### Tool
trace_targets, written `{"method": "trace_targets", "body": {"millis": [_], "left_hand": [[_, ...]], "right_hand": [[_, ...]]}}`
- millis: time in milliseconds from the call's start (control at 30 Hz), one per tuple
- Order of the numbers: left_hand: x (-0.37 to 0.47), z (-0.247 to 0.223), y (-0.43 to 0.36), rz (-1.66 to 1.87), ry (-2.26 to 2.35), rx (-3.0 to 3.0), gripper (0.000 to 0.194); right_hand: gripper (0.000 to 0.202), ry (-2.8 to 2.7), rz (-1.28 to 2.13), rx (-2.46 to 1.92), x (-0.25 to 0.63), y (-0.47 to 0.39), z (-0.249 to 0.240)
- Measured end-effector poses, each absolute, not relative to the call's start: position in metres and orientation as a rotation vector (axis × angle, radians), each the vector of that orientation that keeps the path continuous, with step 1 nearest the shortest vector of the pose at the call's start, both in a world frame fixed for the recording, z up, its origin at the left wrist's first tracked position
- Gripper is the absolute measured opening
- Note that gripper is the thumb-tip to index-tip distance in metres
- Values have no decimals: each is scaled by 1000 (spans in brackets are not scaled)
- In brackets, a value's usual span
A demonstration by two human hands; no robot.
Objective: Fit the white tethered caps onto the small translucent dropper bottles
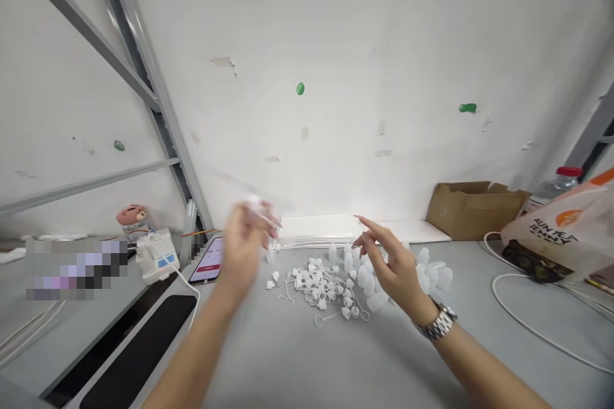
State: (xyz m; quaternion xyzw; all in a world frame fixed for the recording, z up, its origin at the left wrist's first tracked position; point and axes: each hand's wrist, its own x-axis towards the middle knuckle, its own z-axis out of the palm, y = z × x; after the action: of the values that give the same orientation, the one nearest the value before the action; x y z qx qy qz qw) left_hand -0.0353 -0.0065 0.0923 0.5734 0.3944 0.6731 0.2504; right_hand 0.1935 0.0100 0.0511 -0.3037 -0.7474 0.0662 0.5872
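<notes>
We take the heap of white caps (319, 284) as our landmark; it lies on the grey counter (297, 370), and some of its pieces have thin stems with rings. Our left hand (244, 246) is raised to the left of the heap and is blurred. Its fingers are closed around a small white piece (254, 203), but we cannot tell exactly which kind of piece this is. Our right hand (396, 268), with a metal watch (439, 323) at the wrist, is in the air to the right of the heap. It is loosely open, the index finger stretched out and the thumb below it.

Small translucent bottles (434, 276) are gathered just to the right of the heap, partly hidden under this hand. One more bottle (270, 255) is standing upright at the heap's back left, and a few loose caps (272, 280) lie just left of it. Behind the heap we see a flat white stack (321, 230). Farther to the heap's right are a cardboard box (470, 214) and a plastic bag (551, 236). To its left we find a phone (208, 262) with a lit screen.
</notes>
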Motion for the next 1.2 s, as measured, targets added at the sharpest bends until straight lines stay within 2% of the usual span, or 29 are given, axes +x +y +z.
{"method": "trace_targets", "body": {"millis": [133, 267, 633, 867, 1200], "left_hand": [[-10, 34, 10, 1471, 1214, 1651, 27], [1, 3, 6, 1310, 1330, 1706, 29], [4, 3, -7, 1237, 1526, 1726, 29], [6, -1, -6, 1196, 1520, 1766, 30], [6, -3, -8, 1140, 1543, 1796, 31]], "right_hand": [[36, -1788, 243, -739, 186, 4, 27], [28, -1737, 562, -845, 174, -4, 21], [23, -1380, 1300, -767, 172, -7, 25], [18, -1297, 1370, -779, 171, -6, 24], [22, -1203, 1411, -798, 168, 1, 18]]}}
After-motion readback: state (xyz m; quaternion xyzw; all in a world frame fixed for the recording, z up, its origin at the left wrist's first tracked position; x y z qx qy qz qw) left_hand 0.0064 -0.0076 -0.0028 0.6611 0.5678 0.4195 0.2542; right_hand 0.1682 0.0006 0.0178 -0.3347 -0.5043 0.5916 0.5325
